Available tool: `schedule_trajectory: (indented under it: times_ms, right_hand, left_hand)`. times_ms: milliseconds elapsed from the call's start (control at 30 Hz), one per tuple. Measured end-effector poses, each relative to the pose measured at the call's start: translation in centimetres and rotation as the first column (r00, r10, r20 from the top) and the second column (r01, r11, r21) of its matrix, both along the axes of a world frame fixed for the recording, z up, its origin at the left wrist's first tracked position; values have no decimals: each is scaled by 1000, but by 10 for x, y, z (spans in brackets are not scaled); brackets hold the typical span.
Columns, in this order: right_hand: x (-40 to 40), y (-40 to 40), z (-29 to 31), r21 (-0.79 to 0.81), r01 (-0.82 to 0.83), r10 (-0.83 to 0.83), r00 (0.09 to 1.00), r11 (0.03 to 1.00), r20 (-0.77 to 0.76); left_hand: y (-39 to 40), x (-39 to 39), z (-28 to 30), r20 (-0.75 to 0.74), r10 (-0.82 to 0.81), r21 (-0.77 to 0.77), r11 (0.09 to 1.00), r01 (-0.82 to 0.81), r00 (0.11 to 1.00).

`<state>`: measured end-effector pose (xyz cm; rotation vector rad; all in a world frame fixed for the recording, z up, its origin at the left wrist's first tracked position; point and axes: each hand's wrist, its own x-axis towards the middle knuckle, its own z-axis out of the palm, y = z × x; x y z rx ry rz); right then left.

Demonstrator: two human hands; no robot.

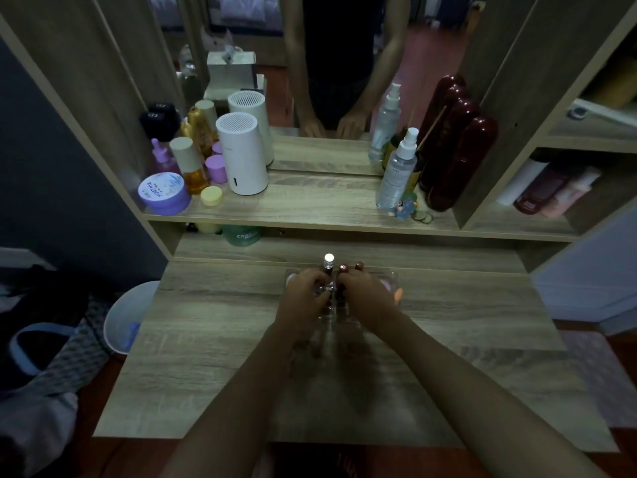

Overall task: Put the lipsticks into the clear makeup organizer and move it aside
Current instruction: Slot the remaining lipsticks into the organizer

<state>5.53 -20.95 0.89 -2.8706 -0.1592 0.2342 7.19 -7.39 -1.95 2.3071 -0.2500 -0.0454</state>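
The clear makeup organizer (391, 278) stands on the wooden desk near its back edge, mostly covered by my hands. Three lipsticks stand upright in it: one with a silver cap (329, 261), a dark red one (343, 269) and another dark red one (359, 266). My left hand (303, 298) rests over the organizer's left part, fingers curled at a lipstick. My right hand (368, 294) covers the right part, fingers curled near the dark red lipsticks. Whether either hand grips a lipstick or the organizer itself is hard to tell.
A shelf behind holds a white cylinder (243, 157), purple jars (164, 194), spray bottles (396, 170) and dark red cases (458, 160) in front of a mirror. A white bin (127, 315) stands left of the desk (241, 339).
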Motion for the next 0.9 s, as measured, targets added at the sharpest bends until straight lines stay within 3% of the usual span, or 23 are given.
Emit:
schedule_trajectory:
  times_ms: [200, 333, 467, 533, 633, 767, 900]
  right_hand:
    - [1, 0, 2, -19, 4, -4, 1000, 1000, -27]
    - [0, -4, 11, 50, -29, 24, 995, 998, 102]
    - [6, -14, 26, 46, -21, 8, 966, 999, 257]
    - [11, -18, 30, 71, -5, -15, 962, 997, 273]
    - [17, -21, 32, 19, 44, -46, 988, 999, 148]
    - [19, -24, 27, 47, 84, -87, 994, 995, 67]
    - [26, -26, 29, 60, 117, -119, 993, 991, 25]
  left_hand:
    - [5, 3, 0, 8, -5, -15, 1000, 5, 1000]
    - [12, 9, 2, 15, 15, -24, 1000, -15, 1000]
    - [7, 20, 16, 158, 39, -24, 999, -35, 987]
    - [-2, 26, 24, 221, -34, 55, 998, 22, 975]
    - [-14, 33, 28, 307, -205, 271, 955, 121, 929]
    - [-23, 40, 27, 267, -323, 512, 846, 151, 908]
    - [-27, 41, 29, 242, -365, 590, 791, 162, 899]
